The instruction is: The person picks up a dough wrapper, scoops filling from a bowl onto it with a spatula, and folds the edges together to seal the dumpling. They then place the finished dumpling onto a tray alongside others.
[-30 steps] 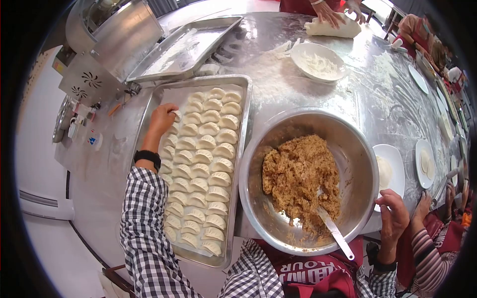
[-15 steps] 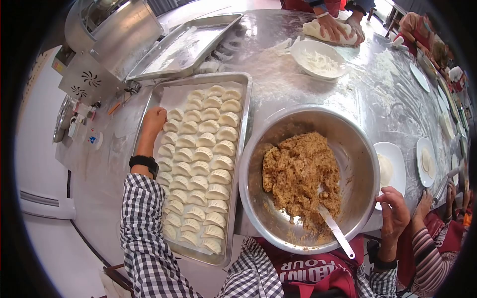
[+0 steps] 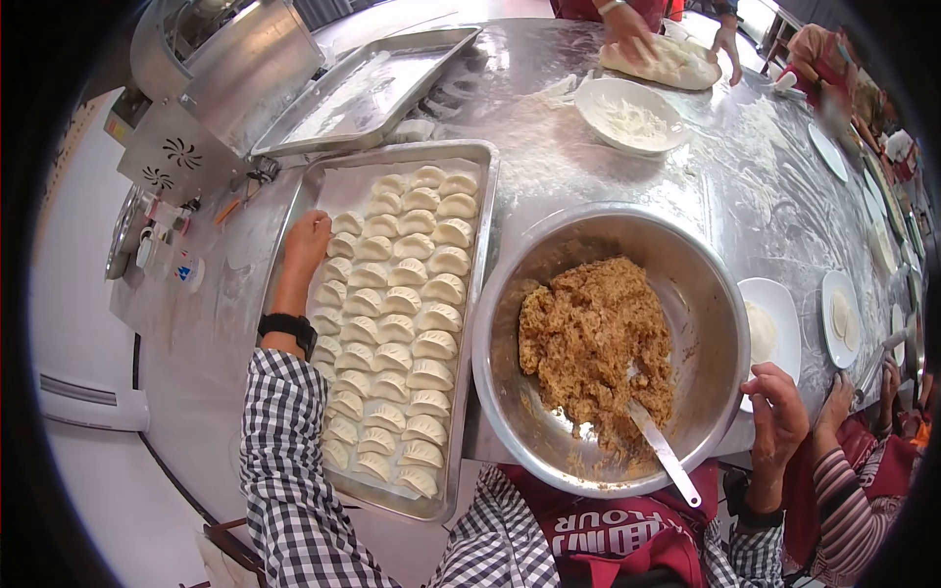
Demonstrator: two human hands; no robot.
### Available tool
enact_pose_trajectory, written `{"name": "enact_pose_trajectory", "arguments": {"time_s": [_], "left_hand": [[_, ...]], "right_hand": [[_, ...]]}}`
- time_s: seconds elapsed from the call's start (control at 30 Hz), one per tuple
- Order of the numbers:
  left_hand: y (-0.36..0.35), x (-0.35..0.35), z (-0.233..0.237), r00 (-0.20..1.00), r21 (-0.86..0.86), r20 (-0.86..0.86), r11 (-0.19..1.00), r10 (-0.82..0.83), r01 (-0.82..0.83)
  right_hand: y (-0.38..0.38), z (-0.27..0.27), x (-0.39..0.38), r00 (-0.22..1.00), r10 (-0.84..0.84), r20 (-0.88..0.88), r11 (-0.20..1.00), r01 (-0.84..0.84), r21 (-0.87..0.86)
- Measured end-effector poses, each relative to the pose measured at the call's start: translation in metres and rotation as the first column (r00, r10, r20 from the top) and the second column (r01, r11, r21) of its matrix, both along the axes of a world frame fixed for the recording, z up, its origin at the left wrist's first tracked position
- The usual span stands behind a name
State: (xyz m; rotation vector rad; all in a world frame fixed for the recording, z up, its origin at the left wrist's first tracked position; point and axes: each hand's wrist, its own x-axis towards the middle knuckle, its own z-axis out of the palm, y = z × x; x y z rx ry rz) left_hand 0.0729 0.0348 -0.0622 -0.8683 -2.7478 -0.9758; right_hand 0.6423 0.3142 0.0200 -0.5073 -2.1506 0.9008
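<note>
Just inside the left rim of a metal tray [image 3: 485, 245] packed with rows of dumplings [image 3: 397, 328], the person's left hand [image 3: 307, 240] rests, fingers curled together. The right hand [image 3: 779, 412] sits at the right rim of a steel bowl [image 3: 706, 294] of filling [image 3: 593, 343], fingers bent against it; whether they grip cannot be told. A spoon [image 3: 662, 451] stands in the filling.

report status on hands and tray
Left hand at left edge of tray, beside dumplings. Right hand on bowl rim. Spoon in filling, nothing blocking either hand.
</note>
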Motion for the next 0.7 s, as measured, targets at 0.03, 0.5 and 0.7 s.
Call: {"name": "enact_pose_trajectory", "arguments": {"time_s": [0.03, 0.5, 0.7], "left_hand": [[0.001, 0.003, 0.003, 1.000, 0.001, -0.001, 1.000, 0.000, 0.000], [-0.008, 0.009, 0.005, 0.991, 0.037, 0.132, 0.999, -0.019, 0.014], [-0.063, -0.096, -0.030, 0.924, -0.048, 0.382, 0.999, 0.016, 0.003]], "right_hand": [[0.001, 0.000, 0.001, 1.000, 0.008, 0.009, 1.000, -0.008, 0.009], [0.003, 0.003, 0.010, 0.996, -0.083, -0.023, 0.996, 0.082, -0.041], [0.035, 0.001, 0.038, 0.958, -0.270, -0.100, 0.940, 0.239, -0.243]]}}
